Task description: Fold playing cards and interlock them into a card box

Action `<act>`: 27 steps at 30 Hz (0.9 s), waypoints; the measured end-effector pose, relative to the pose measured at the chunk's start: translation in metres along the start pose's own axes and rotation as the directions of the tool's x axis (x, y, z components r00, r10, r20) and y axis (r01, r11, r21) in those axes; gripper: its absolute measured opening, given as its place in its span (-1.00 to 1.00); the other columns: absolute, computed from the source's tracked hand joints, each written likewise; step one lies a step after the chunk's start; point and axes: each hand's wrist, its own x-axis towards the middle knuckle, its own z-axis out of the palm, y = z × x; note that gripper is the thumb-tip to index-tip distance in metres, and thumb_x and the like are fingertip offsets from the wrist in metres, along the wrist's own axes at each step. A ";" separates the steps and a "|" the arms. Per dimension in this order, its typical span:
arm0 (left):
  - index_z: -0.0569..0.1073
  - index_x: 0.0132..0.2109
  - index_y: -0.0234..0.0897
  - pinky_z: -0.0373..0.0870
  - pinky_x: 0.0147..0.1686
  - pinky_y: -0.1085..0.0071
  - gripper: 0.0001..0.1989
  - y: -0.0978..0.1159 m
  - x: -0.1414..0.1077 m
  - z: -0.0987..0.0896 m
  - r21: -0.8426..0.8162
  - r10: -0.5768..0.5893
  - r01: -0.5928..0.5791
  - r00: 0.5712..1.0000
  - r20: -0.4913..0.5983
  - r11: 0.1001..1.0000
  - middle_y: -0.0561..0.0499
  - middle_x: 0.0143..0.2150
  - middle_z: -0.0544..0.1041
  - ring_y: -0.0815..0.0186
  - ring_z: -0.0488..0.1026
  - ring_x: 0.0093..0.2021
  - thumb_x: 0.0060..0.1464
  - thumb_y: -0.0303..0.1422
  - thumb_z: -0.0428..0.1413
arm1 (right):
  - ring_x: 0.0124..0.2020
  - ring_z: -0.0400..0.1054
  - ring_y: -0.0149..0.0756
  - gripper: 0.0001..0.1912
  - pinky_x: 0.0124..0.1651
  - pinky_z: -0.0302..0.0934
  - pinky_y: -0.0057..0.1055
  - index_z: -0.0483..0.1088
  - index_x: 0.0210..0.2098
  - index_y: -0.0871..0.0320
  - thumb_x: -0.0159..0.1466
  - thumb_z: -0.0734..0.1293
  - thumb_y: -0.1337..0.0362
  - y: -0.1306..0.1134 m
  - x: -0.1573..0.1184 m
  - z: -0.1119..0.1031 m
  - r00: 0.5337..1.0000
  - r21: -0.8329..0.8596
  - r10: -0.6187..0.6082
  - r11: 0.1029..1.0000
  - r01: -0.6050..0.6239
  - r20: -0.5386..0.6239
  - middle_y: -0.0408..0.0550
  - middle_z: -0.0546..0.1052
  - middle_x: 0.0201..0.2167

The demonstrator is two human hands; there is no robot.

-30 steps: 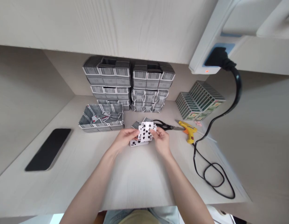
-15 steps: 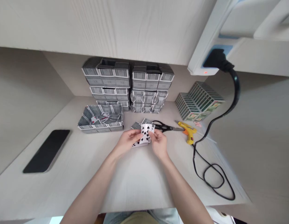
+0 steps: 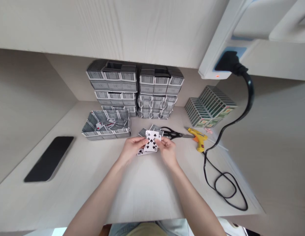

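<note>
The person's left hand (image 3: 133, 148) and right hand (image 3: 166, 150) pinch playing cards (image 3: 152, 141) between nearly closed fingers (spades showing), scissors (image 3: 172, 133) just beyond the right.

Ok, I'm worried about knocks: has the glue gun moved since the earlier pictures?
No, the glue gun has stayed by the tip of the scissors.

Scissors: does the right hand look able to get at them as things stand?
Probably yes: the scissors lie just beyond the right hand, with nothing seen on top of the handles' right side. The playing cards it pinches would likely need letting go first.
</note>
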 end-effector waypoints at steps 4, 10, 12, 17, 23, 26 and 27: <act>0.56 -0.28 -0.34 0.37 -0.33 0.41 -0.62 0.002 0.000 -0.001 -0.003 -0.006 0.006 1.000 0.009 1.000 -0.03 -0.41 0.56 0.34 0.44 -0.42 -0.32 -0.22 0.28 | -0.63 0.29 -0.43 -0.80 -0.50 0.18 -0.47 0.40 -0.52 0.19 -0.03 0.40 0.17 -0.001 0.000 0.000 0.999 0.042 0.038 0.998 -0.038 -0.002 -0.17 0.48 -0.64; 0.57 -0.38 -0.34 0.33 -0.42 0.46 -0.67 0.001 0.001 -0.001 0.073 0.040 -0.036 0.998 -0.049 0.997 0.01 -0.47 0.53 0.38 0.40 -0.49 -0.35 -0.22 0.28 | -0.64 0.30 -0.42 -0.78 -0.53 0.19 -0.46 0.40 -0.54 0.19 -0.07 0.43 0.17 0.000 0.001 0.000 0.997 0.059 0.076 0.995 -0.076 -0.003 -0.16 0.49 -0.63; 0.57 -0.39 -0.34 0.32 -0.43 0.47 -0.68 -0.001 0.002 -0.002 0.115 0.062 -0.055 0.997 -0.054 0.992 0.01 -0.47 0.53 0.38 0.40 -0.49 -0.33 -0.21 0.28 | -0.63 0.30 -0.42 -0.78 -0.52 0.19 -0.46 0.40 -0.54 0.19 -0.08 0.43 0.18 0.000 0.001 0.000 0.996 0.064 0.086 0.994 -0.085 -0.003 -0.16 0.49 -0.63; 0.57 -0.40 -0.34 0.28 -0.48 0.50 -0.67 -0.002 0.003 -0.004 0.160 0.085 -0.071 0.993 -0.083 0.985 0.02 -0.48 0.52 0.39 0.38 -0.50 -0.34 -0.20 0.27 | -0.64 0.30 -0.43 -0.78 -0.51 0.21 -0.46 0.40 -0.56 0.19 -0.10 0.45 0.19 0.000 0.001 0.001 0.994 0.090 0.112 0.990 -0.111 -0.001 -0.17 0.49 -0.64; 0.56 -0.43 -0.35 0.23 -0.52 0.52 -0.68 -0.003 0.001 -0.002 0.197 0.098 -0.075 0.989 -0.109 0.978 0.04 -0.53 0.50 0.42 0.33 -0.54 -0.33 -0.18 0.27 | -0.64 0.31 -0.44 -0.77 -0.51 0.22 -0.46 0.40 -0.59 0.20 -0.14 0.47 0.20 -0.001 0.001 0.001 0.990 0.113 0.141 0.984 -0.140 -0.003 -0.18 0.49 -0.65; 0.55 -0.42 -0.35 0.21 -0.53 0.52 -0.68 -0.005 0.001 -0.002 0.209 0.103 -0.077 0.988 -0.113 0.975 0.04 -0.54 0.48 0.43 0.31 -0.55 -0.30 -0.18 0.25 | -0.65 0.30 -0.44 -0.76 -0.51 0.22 -0.46 0.40 -0.58 0.20 -0.16 0.47 0.20 -0.001 0.001 0.001 0.988 0.117 0.152 0.982 -0.150 -0.005 -0.17 0.49 -0.65; 0.55 -0.43 -0.36 0.20 -0.54 0.52 -0.69 -0.006 0.002 -0.002 0.215 0.106 -0.080 0.988 -0.115 0.973 0.05 -0.55 0.47 0.43 0.30 -0.56 -0.29 -0.17 0.25 | -0.65 0.30 -0.44 -0.76 -0.52 0.22 -0.45 0.40 -0.58 0.20 -0.16 0.47 0.20 -0.001 0.001 0.001 0.988 0.118 0.154 0.981 -0.152 -0.007 -0.17 0.49 -0.64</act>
